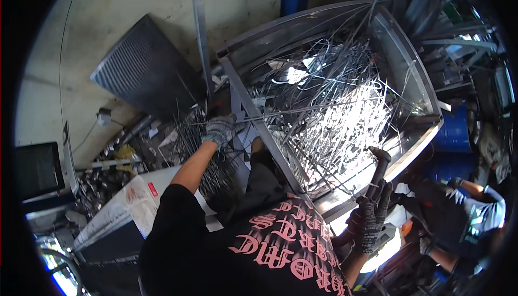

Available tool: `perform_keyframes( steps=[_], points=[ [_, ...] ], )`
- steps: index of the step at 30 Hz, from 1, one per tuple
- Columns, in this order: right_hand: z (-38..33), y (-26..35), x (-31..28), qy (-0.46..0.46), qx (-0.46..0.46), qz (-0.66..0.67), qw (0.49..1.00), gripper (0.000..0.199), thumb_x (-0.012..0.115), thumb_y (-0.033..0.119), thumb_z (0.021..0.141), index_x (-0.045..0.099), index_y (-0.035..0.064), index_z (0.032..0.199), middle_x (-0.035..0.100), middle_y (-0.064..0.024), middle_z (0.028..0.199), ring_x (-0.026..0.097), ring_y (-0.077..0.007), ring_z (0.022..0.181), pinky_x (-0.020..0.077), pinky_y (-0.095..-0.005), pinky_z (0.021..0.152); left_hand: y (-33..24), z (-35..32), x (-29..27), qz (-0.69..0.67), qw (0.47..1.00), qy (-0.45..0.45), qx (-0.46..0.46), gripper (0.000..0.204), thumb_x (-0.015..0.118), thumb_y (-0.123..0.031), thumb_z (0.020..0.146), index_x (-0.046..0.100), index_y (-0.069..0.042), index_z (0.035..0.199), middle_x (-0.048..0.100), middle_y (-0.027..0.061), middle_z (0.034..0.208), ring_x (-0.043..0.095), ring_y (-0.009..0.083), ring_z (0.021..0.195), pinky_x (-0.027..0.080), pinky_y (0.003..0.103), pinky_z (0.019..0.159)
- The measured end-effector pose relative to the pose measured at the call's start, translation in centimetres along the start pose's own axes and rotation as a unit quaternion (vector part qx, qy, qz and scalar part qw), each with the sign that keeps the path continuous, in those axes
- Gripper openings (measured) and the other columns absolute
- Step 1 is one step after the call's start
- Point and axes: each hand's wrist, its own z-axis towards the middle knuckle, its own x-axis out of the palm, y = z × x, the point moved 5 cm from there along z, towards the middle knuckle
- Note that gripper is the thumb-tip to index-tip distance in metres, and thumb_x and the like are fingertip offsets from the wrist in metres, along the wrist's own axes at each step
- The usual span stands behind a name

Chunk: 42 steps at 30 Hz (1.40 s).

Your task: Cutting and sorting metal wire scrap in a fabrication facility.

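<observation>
My left hand (220, 130), in a grey knitted glove, is closed at the left side of a large metal bin (245, 88). Its fingers are round the end of a thin metal rod (302, 111) that reaches right across the bin's edge. Below that hand stands a bundle of thin dark rods (213, 169). Near the bin's front right corner, my right hand (369, 218), also gloved, grips a dark tool with a thick rounded end (381, 158); its exact kind is unclear. A tangled heap of thin metal rods and wire (334, 129) lies in the bin, brightly sunlit on the right.
A dark ribbed panel (145, 69) leans against the wall behind my left hand. At lower left is a white cabinet-like box (129, 204), with metal scrap beside it. Another person (458, 215) bends at the lower right, near a blue drum (453, 129).
</observation>
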Motion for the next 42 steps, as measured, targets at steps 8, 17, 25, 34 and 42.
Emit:
perform_keyframes(
  steps=[8,17,25,34,42],
  points=[
    [1.9,4.4,7.7,0.106,-0.007,-0.019,0.994,0.075,0.062,0.009,0.094,0.021,0.0236,0.156,0.063,-0.0069,0.088,0.041,-0.0032,0.047,0.0331,-0.0201,0.040,-2.7,2.2,-0.8,0.133,0.987,-0.039,-0.076,0.070,0.064,-0.058,0.077,0.057,-0.013,0.130,0.068,0.0124,0.114,0.063,0.0320,0.111,0.048,0.053,0.087],
    [2.7,8.8,13.8,0.094,-0.048,-0.057,0.993,0.076,0.055,0.000,0.094,0.019,0.0253,0.156,0.061,-0.0100,0.083,0.039,-0.0031,0.042,0.0299,-0.0203,0.036,-5.8,5.7,4.1,0.051,0.981,-0.150,-0.110,0.035,0.058,-0.023,0.082,0.063,-0.012,0.115,0.068,0.0097,0.107,0.065,0.0314,0.102,0.048,0.050,0.083],
    [3.8,5.5,12.3,0.107,-0.053,-0.114,0.986,0.072,0.056,0.010,0.096,0.018,0.0268,0.156,0.063,-0.0081,0.087,0.040,-0.0034,0.042,0.0310,-0.0193,0.035,-0.2,7.4,11.7,0.141,0.956,-0.183,-0.183,0.029,0.050,-0.025,0.088,0.071,-0.009,0.100,0.073,0.0150,0.094,0.071,0.0313,0.082,0.053,0.054,0.068],
    [5.6,3.1,9.8,0.173,0.034,-0.047,0.983,0.073,0.053,0.010,0.099,0.013,0.0359,0.155,0.060,-0.0088,0.093,0.037,-0.0050,0.040,0.0296,-0.0198,0.030,10.4,-13.9,9.6,-0.131,0.946,-0.163,-0.249,0.044,0.063,-0.046,0.079,0.065,-0.010,0.103,0.070,0.0141,0.093,0.068,0.0321,0.091,0.053,0.044,0.078],
    [3.9,1.2,16.0,0.185,0.001,-0.227,0.956,0.072,0.057,0.013,0.098,0.017,0.0305,0.155,0.060,-0.0076,0.086,0.037,-0.0046,0.038,0.0275,-0.0203,0.030,20.1,-21.6,17.5,-0.194,0.838,-0.225,-0.458,0.063,0.065,-0.048,0.076,0.059,-0.006,0.123,0.067,0.0164,0.114,0.065,0.0324,0.104,0.051,0.042,0.090]
  ],
)
